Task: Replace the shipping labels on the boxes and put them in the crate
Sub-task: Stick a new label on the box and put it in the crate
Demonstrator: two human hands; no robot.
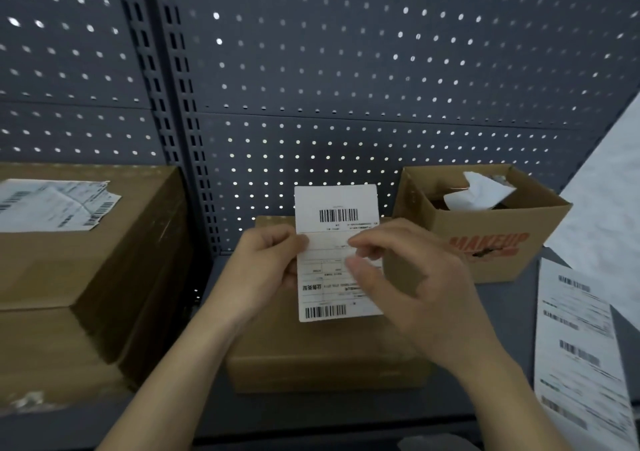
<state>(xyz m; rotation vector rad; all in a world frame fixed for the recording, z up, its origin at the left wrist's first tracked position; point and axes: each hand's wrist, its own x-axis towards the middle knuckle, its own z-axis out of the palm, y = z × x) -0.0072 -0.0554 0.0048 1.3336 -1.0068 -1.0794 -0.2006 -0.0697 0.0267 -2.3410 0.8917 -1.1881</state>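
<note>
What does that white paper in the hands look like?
The label is a white paper rectangle, taller than wide, printed with one barcode near the top, another at the bottom, and ruled boxes of tiny text between. It is flat and held upright above a closed brown box. The left hand pinches its left edge, and the right hand pinches it near the middle right. As far as shows, only the hands touch it.

Dim room, tiny bright dots of light shining through holes in the back wall [346,69], white label [337,208] bright and sharp, right hand [415,287] a little blurry, label sheet [581,346] smeared at the right edge, straight lines bending near the edges.
</note>
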